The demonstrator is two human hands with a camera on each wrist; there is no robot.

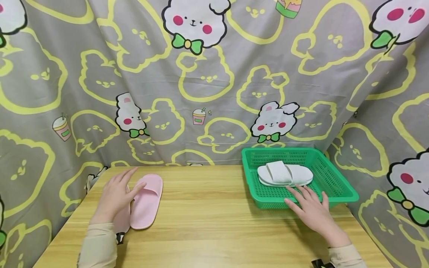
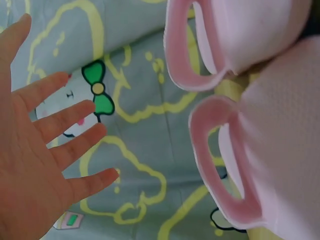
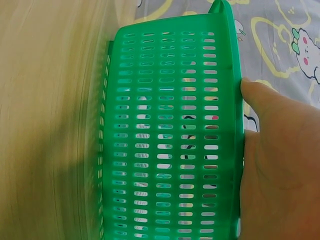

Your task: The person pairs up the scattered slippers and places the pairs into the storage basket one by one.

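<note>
On the left of the table lie two pink slippers side by side: the right one [image 1: 146, 210] shows almost whole, while the left one [image 1: 122, 220] is largely covered by my left hand [image 1: 114, 195]. That hand hovers over them with fingers spread and holds nothing; the left wrist view shows its bare palm beside the slippers' strap openings. My right hand [image 1: 311, 212] is at the near rim of a green plastic basket [image 1: 335, 175], fingers loosely extended over the edge. In the right wrist view the thumb [image 3: 257, 92] is right at the rim. White slippers [image 1: 275, 173] lie inside the basket.
The wooden table [image 1: 204, 223] extends between the pink slippers and the basket. A grey curtain [image 1: 211, 89] with cartoon prints hangs behind the table and along both sides, close to the basket's back.
</note>
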